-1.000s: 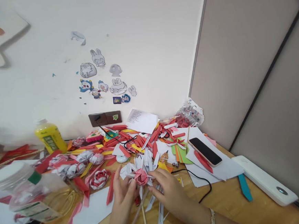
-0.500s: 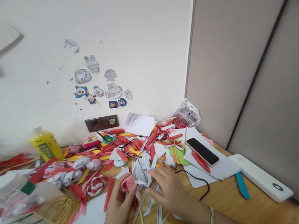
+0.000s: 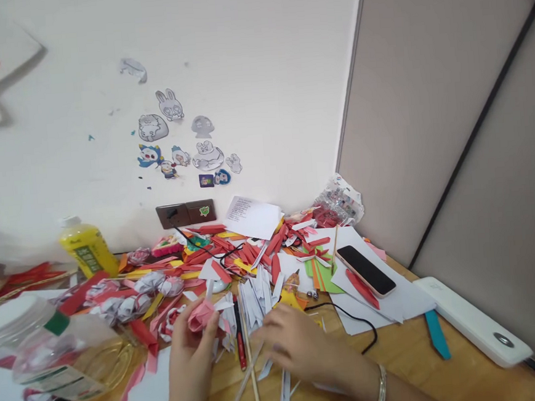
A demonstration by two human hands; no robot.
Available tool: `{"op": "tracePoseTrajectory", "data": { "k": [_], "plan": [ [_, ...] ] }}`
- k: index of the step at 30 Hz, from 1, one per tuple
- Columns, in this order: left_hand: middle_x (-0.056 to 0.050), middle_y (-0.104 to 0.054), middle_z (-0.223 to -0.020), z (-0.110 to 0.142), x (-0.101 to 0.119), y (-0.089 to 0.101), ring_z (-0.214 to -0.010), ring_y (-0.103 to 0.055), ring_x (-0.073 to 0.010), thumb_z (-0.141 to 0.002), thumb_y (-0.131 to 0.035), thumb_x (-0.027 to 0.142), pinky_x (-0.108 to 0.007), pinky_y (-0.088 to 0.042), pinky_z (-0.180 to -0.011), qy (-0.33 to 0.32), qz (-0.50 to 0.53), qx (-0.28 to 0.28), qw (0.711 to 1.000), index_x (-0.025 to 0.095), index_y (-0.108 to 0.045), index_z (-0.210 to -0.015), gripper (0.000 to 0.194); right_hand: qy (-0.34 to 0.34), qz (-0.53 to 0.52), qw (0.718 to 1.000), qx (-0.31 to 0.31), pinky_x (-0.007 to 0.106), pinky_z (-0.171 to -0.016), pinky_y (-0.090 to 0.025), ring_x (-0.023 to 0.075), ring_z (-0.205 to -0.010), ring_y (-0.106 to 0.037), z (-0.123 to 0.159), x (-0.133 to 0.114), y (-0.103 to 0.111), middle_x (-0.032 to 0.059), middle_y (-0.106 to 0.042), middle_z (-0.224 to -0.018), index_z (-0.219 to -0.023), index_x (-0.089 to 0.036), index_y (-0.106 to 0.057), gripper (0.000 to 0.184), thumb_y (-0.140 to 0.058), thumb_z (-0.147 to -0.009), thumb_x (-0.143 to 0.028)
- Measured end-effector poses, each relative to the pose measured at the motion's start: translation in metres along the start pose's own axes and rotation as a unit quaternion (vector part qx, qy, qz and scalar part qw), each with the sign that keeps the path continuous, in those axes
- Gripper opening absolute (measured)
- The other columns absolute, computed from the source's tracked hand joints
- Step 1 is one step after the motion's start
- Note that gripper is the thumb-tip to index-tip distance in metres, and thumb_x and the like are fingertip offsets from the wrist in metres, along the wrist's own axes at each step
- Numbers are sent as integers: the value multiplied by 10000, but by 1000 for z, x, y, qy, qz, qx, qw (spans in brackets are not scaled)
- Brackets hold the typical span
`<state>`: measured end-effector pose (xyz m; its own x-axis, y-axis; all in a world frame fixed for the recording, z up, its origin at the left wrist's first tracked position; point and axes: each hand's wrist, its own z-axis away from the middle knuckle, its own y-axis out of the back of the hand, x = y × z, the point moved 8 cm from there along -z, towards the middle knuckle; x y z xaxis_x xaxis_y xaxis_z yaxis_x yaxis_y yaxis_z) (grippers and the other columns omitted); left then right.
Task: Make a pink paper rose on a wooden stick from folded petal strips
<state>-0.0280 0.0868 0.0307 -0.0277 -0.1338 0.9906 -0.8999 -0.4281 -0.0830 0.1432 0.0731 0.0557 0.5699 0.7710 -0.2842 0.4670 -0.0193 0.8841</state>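
Note:
My left hand is closed around a pink folded-paper rose, thumb on its right side. White paper pieces stick out near the rose. My right hand hovers low over the table, its fingers curled and smeared by motion, so whether they hold anything is unclear. Just behind its fingertips lies a pile of folded white paper strips. Between the hands are a thin wooden stick, a red-and-black pen and a narrow translucent stick.
Red and white paper scraps cover the back of the table. At left stand a clear plastic jar and a yellow drink bottle. A phone lies on white sheets at right, beside a white power bank-like device and a black cable.
My left hand has moved left with the pink rose, away from the white strips. My right hand has shifted slightly down, its fingers drawn in. The pen now shows more fully.

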Motion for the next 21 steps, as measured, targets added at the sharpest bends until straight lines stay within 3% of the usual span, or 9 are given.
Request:
{"op": "tracePoseTrajectory", "data": {
  "k": [2,5,9,16,21],
  "plan": [
    [33,-608,-762,-3,1,3,-594,-579,-132,-632,-702,393,-246,-482,-575,-16,-5,6,1000,259,-539,-1055,472,27,12,999,-38,284,-765,-382,186,-889,-487,2,-17,-18,23,-577,-956,-1048,-238,-571,323,-591,-792,-433],
    [2,-626,-854,-4,2,3,-734,-606,-171,-617,-715,374,-268,-493,-654,-46,-6,5,999,243,-558,-1053,482,23,38,998,-49,283,-746,-388,193,-856,-488,3,-27,-33,33,-586,-887,-914,-179,-599,381,-626,-729,-511],
    [-21,-624,-956,-2,0,1,-888,-588,-220,-650,-685,378,-317,-477,-763,-67,-28,-4,997,249,-545,-1088,477,-26,57,997,-49,306,-737,-399,209,-832,-497,4,-23,-39,46,-596,-836,-823,-154,-603,335,-667,-696,-457],
    [-56,-500,-1208,5,7,-2,-1158,-435,-243,-757,-575,395,-355,-311,-981,-63,-91,-12,994,280,-448,-1202,477,-128,67,989,-25,362,-752,-429,255,-877,-537,1,-12,-46,86,-630,-863,-801,-143,-637,118,-573,-740,-221],
    [-70,-426,-1299,10,19,-2,-1260,-322,-248,-784,-546,377,-390,-223,-1039,-75,-82,3,994,284,-428,-1207,449,-196,102,970,-100,431,-764,-443,333,-867,-587,-11,-8,-62,185,-659,-857,-848,-76,-673,211,-574,-682,-162]
  ]
}}
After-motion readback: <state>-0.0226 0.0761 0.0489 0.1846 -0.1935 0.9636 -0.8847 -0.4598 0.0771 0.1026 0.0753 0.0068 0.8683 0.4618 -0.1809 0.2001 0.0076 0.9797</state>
